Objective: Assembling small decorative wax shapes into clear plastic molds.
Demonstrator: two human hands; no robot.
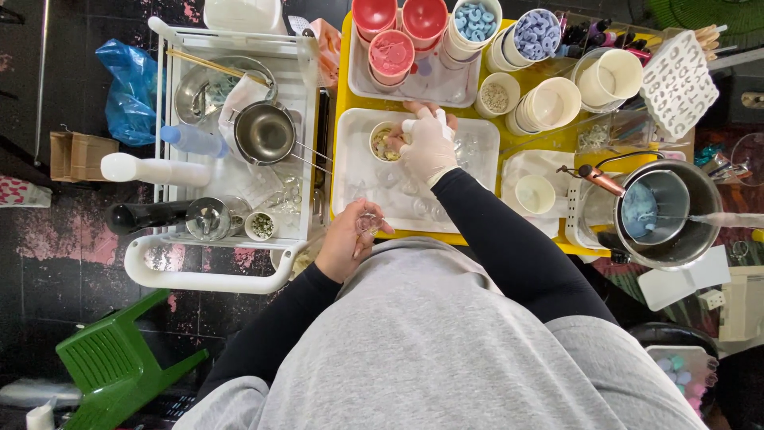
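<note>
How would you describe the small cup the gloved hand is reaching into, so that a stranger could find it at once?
Start at the yellow table and find the white tray nearest the person. At its far left corner sits a small white cup, touched by the gloved right hand. Unlike the clear glass pieces around it, it is opaque and holds yellowish and dark bits.

I see green plastic stool (pixel 119 362) on floor, bottom left. Blue plastic bag (pixel 131 87) beside white cart's far left corner. Steel saucepan (pixel 265 132) mid-cart. Red cups (pixel 398 16) along yellow table's far edge; big steel pot (pixel 700 215) at right edge.
</note>
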